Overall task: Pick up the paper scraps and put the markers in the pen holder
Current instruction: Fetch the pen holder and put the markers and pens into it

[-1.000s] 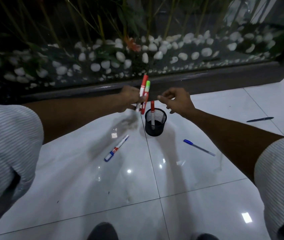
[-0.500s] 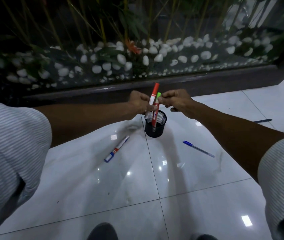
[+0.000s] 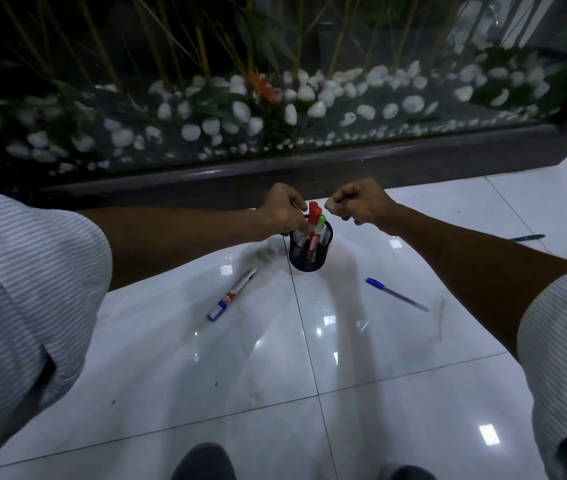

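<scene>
A black mesh pen holder (image 3: pixel 311 256) stands on the white tiled floor. Red-capped markers (image 3: pixel 315 212) and a green-capped marker (image 3: pixel 321 221) stand in it. My left hand (image 3: pixel 280 211) is at the holder's left rim, fingers curled down against a red marker. My right hand (image 3: pixel 356 202) hovers just right of the holder, curled into a fist with nothing in it. A white marker with a blue cap (image 3: pixel 232 294) lies on the floor left of the holder. No paper scraps are visible.
A blue pen (image 3: pixel 396 294) lies right of the holder, and a dark pen (image 3: pixel 526 238) lies farther right behind my forearm. A dark raised ledge (image 3: pixel 275 171) with glass, pebbles and plants runs just behind the holder. My shoes (image 3: pixel 202 462) show at the bottom edge.
My left hand lowered the red and green markers into the holder. My right hand let go of the green marker's top and drew back to the right, curled.
</scene>
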The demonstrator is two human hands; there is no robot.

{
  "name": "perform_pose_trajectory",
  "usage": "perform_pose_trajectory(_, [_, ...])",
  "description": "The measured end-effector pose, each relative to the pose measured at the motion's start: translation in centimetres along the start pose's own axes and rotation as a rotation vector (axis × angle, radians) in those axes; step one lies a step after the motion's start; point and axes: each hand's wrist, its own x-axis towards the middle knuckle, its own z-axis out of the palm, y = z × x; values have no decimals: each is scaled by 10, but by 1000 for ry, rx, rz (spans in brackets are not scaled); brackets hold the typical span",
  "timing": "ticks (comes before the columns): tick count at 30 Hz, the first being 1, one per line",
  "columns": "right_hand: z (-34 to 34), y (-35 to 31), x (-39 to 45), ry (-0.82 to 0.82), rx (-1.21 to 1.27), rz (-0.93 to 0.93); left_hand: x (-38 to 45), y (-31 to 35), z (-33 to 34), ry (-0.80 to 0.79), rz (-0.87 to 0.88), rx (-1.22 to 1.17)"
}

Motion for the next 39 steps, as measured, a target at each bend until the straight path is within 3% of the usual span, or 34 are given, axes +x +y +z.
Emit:
perform_pose_trajectory(6, [7,-3,2,-9,2,20,-1,-4,-16,-49,84,96])
perform_pose_trajectory(10, [13,-2,5,6,28,41,-7,-14,-26,18,126,427])
perform_pose_trajectory(14, [19,11,8,102,55,83,-19,-44,-27,-339,-28,951])
perform_pose_trajectory(18, [19,44,4,223,-211,74,-34,-87,-9,-391,3,1068])
perform_pose_trajectory(23, [7,75,-19,-240,-853,204,-30,-93,-11,-351,-15,959])
perform_pose_trajectory(26, [-1,71,-37,-335,-1013,275,-12,-77,-21,-241,23,829])
perform_pose_trajectory(30, [7,79,-46,-350,-1226,215,6,-41,-38,-175,36,328])
perform_pose_trajectory(34, [15,77,-46,-339,-1154,178,13,-4,-57,-186,75,127])
perform_pose_trajectory(36, [14,73,-38,-322,-922,265,13,11,-62,-284,53,133])
perform_pose_trajectory(39, [6,63,-25,-207,-420,376,8,22,-58,-460,54,383])
